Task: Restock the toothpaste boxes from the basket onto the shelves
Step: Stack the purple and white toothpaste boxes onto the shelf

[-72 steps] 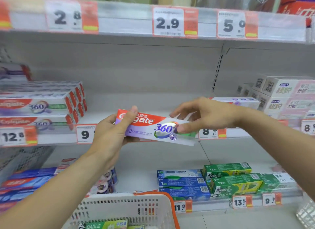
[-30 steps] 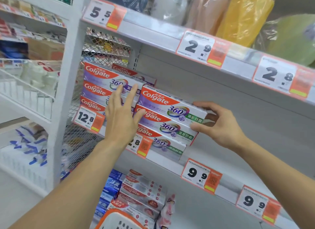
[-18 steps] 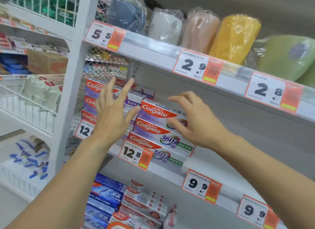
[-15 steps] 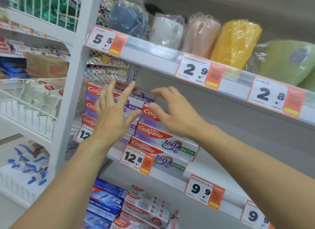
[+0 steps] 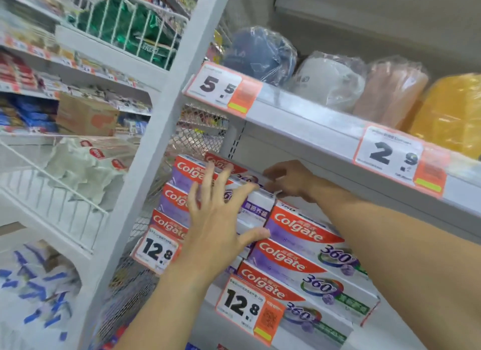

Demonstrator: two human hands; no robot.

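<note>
Red, white and purple Colgate toothpaste boxes stand in two stacks on the middle shelf (image 5: 385,331). The left stack (image 5: 179,172) sits deeper in, and the right stack (image 5: 299,232) is nearer the shelf's front. My left hand (image 5: 221,219) is spread flat with straight fingers against the front of the left stack. My right hand (image 5: 289,180) reaches over the right stack and pinches the white right end of the top box (image 5: 256,206) of the left stack. The basket is out of view.
Price tags reading 12.8 (image 5: 242,305) hang on the shelf's front edge. The shelf above (image 5: 312,123) holds plastic-wrapped rolls. A white upright post (image 5: 156,141) and wire mesh bound the stacks on the left. Wire racks with other goods lie farther left.
The box I held is now on the shelf stacks. My right hand moved from the right stack's end up and back to the top box of the left stack. My left hand stayed flat on the fronts.
</note>
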